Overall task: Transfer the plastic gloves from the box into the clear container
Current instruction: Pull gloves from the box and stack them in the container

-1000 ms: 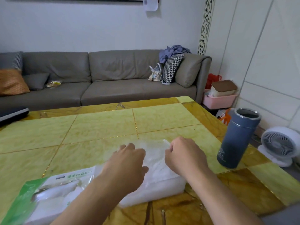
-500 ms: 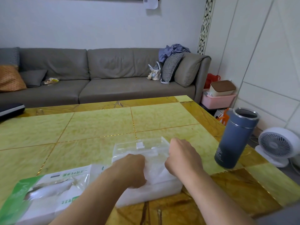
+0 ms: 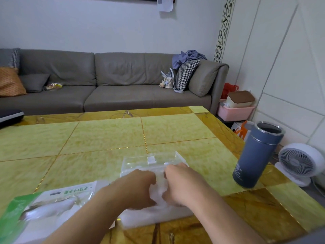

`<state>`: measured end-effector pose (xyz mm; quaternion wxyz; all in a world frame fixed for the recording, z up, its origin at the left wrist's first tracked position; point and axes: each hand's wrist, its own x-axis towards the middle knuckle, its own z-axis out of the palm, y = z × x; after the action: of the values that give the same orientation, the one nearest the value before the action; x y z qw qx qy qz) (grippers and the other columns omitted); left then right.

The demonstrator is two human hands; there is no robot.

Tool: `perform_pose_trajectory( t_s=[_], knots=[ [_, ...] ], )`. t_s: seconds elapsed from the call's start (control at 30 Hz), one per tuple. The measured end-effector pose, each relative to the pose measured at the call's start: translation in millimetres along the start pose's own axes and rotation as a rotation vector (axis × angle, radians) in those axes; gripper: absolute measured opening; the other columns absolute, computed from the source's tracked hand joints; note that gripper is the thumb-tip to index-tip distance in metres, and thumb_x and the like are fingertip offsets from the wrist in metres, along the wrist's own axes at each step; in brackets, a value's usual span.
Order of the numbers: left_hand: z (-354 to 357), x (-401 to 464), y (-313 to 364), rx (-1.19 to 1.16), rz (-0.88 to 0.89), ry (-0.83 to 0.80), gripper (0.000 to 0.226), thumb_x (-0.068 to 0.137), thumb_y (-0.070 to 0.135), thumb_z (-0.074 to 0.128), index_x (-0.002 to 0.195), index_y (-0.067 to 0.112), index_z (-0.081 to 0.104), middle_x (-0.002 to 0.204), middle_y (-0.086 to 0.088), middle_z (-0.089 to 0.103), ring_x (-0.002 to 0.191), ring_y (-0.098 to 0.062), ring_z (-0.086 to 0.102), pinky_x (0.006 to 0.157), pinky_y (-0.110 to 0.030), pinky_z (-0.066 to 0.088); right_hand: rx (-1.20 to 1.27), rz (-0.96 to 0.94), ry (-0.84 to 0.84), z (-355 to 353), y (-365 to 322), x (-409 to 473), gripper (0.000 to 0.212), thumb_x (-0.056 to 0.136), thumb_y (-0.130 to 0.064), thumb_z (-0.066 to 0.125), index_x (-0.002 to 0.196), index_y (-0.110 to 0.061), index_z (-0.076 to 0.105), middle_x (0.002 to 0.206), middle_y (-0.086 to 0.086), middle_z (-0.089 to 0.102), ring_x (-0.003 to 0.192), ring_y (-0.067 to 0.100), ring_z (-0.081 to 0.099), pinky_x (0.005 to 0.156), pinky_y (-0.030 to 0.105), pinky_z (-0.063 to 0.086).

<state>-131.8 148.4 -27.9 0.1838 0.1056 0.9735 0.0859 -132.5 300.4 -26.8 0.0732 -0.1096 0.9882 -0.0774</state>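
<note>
A clear container (image 3: 151,160) stands on the table near the front edge, its far wall showing past my hands. A white stack of plastic gloves (image 3: 155,217) fills it. My left hand (image 3: 135,187) and my right hand (image 3: 182,185) lie close together on top of the stack, fingers curled down into the gloves, with a little white plastic showing between them. The fingertips are hidden. The green and white glove box (image 3: 49,206) lies flat at the lower left, touching the container's left side.
A blue-grey tumbler (image 3: 256,155) with no lid stands near the table's right edge. A white fan (image 3: 297,162) sits on the floor beyond it. The yellow tiled table (image 3: 105,134) stretches away toward a grey sofa (image 3: 123,92). A dark flat object (image 3: 8,115) lies at the far left.
Both hands have drawn together and back toward me over the gloves, with fingers curling in. The container's far wall has come into view.
</note>
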Motion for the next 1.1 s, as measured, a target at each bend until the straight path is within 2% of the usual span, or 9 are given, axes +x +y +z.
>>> perform_pose_trajectory(
  t_s=[0.1,0.23,0.43,0.53,0.6,0.73,0.93,1.03,1.1],
  knots=[
    [-6.7,-11.9,-3.4,0.071,0.003,0.091,0.051,0.087,0.035,0.075,0.132,0.031,0.050,0.123,0.008,0.058,0.104,-0.015,0.064,0.088,-0.034,0.056,-0.026,0.050,-0.124,5.0,-2.9,13.2,0.010,0.080,-0.013,0.071,0.088,-0.012,0.065,0.082,0.002,0.061,0.063,0.020,0.062,0.046,0.026,0.036],
    [-5.5,-21.6,12.6,0.276,-0.016,0.256,0.017,0.092,0.015,0.067,0.102,0.022,0.054,0.107,0.004,0.054,0.101,-0.019,0.054,0.071,-0.028,0.038,-0.076,0.093,-0.322,5.2,-9.8,27.1,0.020,0.084,-0.029,0.079,0.084,-0.017,0.063,0.077,-0.001,0.063,0.063,0.020,0.058,0.053,0.028,0.041],
    [3.0,1.4,24.1,0.098,-0.206,-0.041,0.017,0.094,0.019,0.060,0.081,0.018,0.049,0.075,0.004,0.050,0.076,-0.017,0.055,0.054,-0.023,0.036,-0.131,0.150,-0.401,8.5,-10.9,34.3,0.028,0.084,-0.041,0.077,0.083,-0.025,0.054,0.088,-0.003,0.059,0.086,0.023,0.059,0.072,0.032,0.043],
    [4.4,13.1,23.6,0.103,-0.218,-0.156,0.016,0.095,0.014,0.058,0.110,0.007,0.058,0.074,0.000,0.046,0.082,-0.020,0.055,0.068,-0.027,0.043,-0.105,0.168,-0.398,12.1,-7.6,36.1,0.030,0.081,-0.041,0.080,0.087,-0.021,0.058,0.097,0.001,0.061,0.090,0.025,0.058,0.073,0.033,0.045],
    [1.0,13.3,20.4,0.087,-0.202,-0.198,0.027,0.098,0.015,0.056,0.123,0.006,0.056,0.074,0.000,0.045,0.079,-0.019,0.054,0.073,-0.028,0.043,-0.085,0.185,-0.393,16.2,-6.4,40.2,0.034,0.079,-0.039,0.083,0.099,-0.021,0.062,0.111,0.007,0.062,0.092,0.027,0.060,0.076,0.034,0.050],
    [-2.7,12.8,10.0,0.001,-0.175,-0.166,0.011,0.098,0.015,0.057,0.108,0.014,0.053,0.083,0.003,0.052,0.085,-0.022,0.054,0.073,-0.029,0.043,0.038,0.262,-0.408,19.9,-10.9,39.2,0.067,0.080,-0.046,0.083,0.136,-0.018,0.059,0.137,0.012,0.055,0.099,0.029,0.068,0.083,0.034,0.058],
    [-2.2,-9.1,7.7,0.076,-0.121,-0.059,0.017,0.094,-0.003,0.049,0.097,0.014,0.046,0.080,0.001,0.044,0.078,-0.018,0.050,0.069,-0.028,0.041,0.073,0.244,-0.297,24.5,-12.3,32.1,0.023,0.095,-0.028,0.062,0.110,-0.012,0.070,0.094,0.003,0.062,0.072,0.022,0.059,0.060,0.028,0.045],
    [0.3,-22.9,4.9,0.035,-0.114,0.049,0.023,0.087,-0.008,0.044,0.083,0.015,0.043,0.081,0.000,0.047,0.062,-0.015,0.043,0.054,-0.027,0.037,0.023,0.232,-0.209,18.0,-13.4,22.9,0.013,0.099,-0.026,0.058,0.097,-0.014,0.061,0.090,0.002,0.059,0.070,0.019,0.059,0.058,0.029,0.045],
    [-1.6,-32.3,1.4,0.003,-0.084,0.109,0.027,0.085,-0.009,0.040,0.095,0.013,0.052,0.094,-0.002,0.057,0.071,-0.019,0.056,0.057,-0.031,0.047,0.003,0.213,-0.144,11.3,-15.0,11.5,0.011,0.100,-0.024,0.057,0.100,-0.015,0.062,0.097,0.002,0.062,0.079,0.019,0.066,0.061,0.031,0.052]
  ],
)
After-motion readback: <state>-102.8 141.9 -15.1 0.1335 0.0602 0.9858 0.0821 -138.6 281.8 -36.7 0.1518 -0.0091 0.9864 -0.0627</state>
